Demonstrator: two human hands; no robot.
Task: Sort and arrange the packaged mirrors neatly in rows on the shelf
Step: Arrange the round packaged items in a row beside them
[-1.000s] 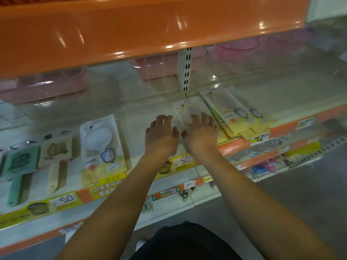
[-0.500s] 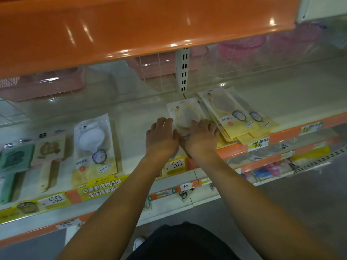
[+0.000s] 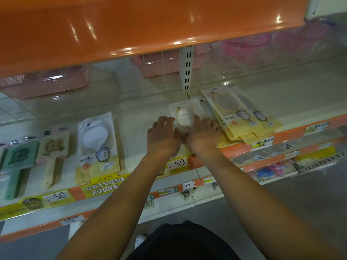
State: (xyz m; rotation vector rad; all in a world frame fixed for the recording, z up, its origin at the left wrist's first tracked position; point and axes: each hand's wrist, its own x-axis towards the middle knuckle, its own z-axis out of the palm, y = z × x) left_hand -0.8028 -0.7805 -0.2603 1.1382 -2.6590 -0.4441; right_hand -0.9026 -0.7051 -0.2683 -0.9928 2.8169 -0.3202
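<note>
A packaged mirror [image 3: 185, 114] in a white and yellow pouch lies flat on the cream shelf [image 3: 293, 102], just in front of the slotted upright. My left hand [image 3: 162, 136] sits at its left edge with fingers curled down over that edge and the thumb on the pouch. Over the pouch's lower right part, my right hand [image 3: 203, 135] presses down, one finger reaching onto the round mirror. To the right, a fanned heap of yellow packaged mirrors [image 3: 242, 117] touches my right fingers. Another packaged mirror [image 3: 97, 145] lies alone to the left.
Green and beige handled mirrors [image 3: 20, 158] lie at the far left of the shelf. An orange shelf [image 3: 131, 29] overhangs above. Price tags line the orange front rail [image 3: 178, 163]. Lower shelves with small goods [image 3: 270, 169] sit below right. Pink baskets show behind the back mesh.
Both hands have come down from hovering with spread fingers onto the middle packaged mirror, and their fingers have bent. The view has shifted slightly to the right.
</note>
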